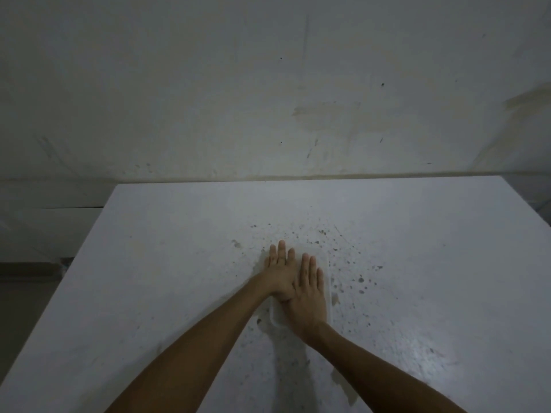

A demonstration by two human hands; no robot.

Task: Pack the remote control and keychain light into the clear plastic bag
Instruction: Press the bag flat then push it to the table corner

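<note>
- My left hand and my right hand both lie flat, palms down, on the clear plastic bag, which rests on the white bench just ahead of me, near the middle.
- All my fingers are stretched out straight and close together; they grip nothing, only press down. The right hand overlaps the heel of the left.
- The bag lies directly under both hands, its long axis running away from me, toward the wall. Its pale edge shows along the right of my right hand and at the near left corner by my wrist.
- Both hands are equally on it, the left reaching a little farther up it.
- I judge this to be flattening or smoothing the bag, though I cannot say whether it is filled.
- The remote control and the keychain light are not visible anywhere; if inside, my hands hide them.
- Dim light and the bench's dark speckles make the bag's outline hard to trace.
</note>
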